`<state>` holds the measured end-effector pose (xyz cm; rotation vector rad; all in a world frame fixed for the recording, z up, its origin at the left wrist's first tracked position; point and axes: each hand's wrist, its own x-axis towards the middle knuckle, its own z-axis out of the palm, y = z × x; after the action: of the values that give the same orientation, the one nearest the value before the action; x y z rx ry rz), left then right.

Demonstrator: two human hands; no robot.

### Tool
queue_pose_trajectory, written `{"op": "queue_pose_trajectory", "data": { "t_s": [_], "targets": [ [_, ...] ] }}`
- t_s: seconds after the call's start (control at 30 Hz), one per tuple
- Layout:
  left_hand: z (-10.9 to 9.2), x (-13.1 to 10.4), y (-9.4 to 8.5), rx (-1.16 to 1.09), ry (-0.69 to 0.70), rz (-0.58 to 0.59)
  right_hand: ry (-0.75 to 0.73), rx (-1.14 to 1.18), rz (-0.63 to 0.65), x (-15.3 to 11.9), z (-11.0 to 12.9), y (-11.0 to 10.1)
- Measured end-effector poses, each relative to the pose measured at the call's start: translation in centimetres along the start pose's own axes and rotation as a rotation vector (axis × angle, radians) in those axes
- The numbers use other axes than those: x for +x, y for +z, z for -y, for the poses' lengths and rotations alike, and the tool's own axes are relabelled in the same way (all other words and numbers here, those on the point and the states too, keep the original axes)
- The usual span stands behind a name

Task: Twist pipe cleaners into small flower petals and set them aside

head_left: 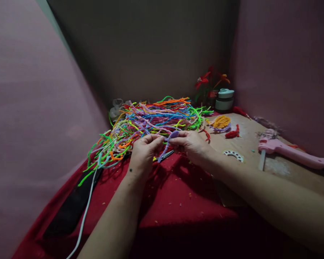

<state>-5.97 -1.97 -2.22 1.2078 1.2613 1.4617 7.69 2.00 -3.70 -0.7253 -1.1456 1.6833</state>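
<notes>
Between my two hands is a purple pipe cleaner (167, 145), looped at its upper right end with a twisted tail hanging down. My left hand (148, 145) is closed, thumb and fingers pinching it from the left. From the right, my right hand (190, 144) pinches the piece close to the loop. Below and behind the fingers lies a pair of scissors (166, 155) on the red cloth, partly hidden. Just beyond my hands spreads a big tangled heap of coloured pipe cleaners (159, 117).
On the right, a cardboard sheet (248, 140) bears a pink glue gun (294, 149), a white curved piece with holes (233, 155) and a yellow coil (221, 122). A lidded container (224, 100) and red flowers (203, 80) stand behind. A white cable (88, 205) crosses a black flat object (70, 212) at left.
</notes>
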Motion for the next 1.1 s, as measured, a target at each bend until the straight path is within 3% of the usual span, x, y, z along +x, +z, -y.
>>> {"op": "queue_pose_trajectory", "data": {
  "t_s": [0.1,0.23,0.37,0.47,0.63,0.77,0.83,0.97,1.1],
  "targets": [
    [0.2,0.2,-0.2,-0.130,-0.053,0.056,-0.009,-0.020,-0.024,-0.1,0.2,0.3],
    [0.2,-0.1,0.0,-0.022,-0.072,0.152,-0.047,-0.047,-0.016,-0.3,0.4,0.4],
    [0.0,-0.5,0.6,0.014,-0.054,0.114,-0.054,-0.104,0.009,-0.6,0.4,0.3],
    [-0.3,-0.7,0.9,0.024,-0.073,0.079,-0.143,-0.166,0.005,-0.8,0.6,0.1],
    [-0.8,-1.0,1.1,0.004,-0.155,0.110,-0.359,-0.516,-0.020,-0.9,0.6,-0.1],
    [-0.4,-0.7,1.0,-0.059,-0.170,0.106,-0.816,-1.070,-0.062,-1.1,0.2,-0.5],
    [-0.1,-0.4,0.9,-0.151,-0.190,0.147,-0.956,-1.289,-0.071,-1.2,0.0,-0.6],
    [0.1,-0.2,0.9,-0.210,-0.225,0.211,-0.949,-1.345,-0.103,-1.3,-0.2,-0.5],
    [0.1,-0.7,1.5,0.031,-0.083,0.112,-0.930,-1.377,-0.080,-1.2,-0.2,-0.5]
  ]
}}
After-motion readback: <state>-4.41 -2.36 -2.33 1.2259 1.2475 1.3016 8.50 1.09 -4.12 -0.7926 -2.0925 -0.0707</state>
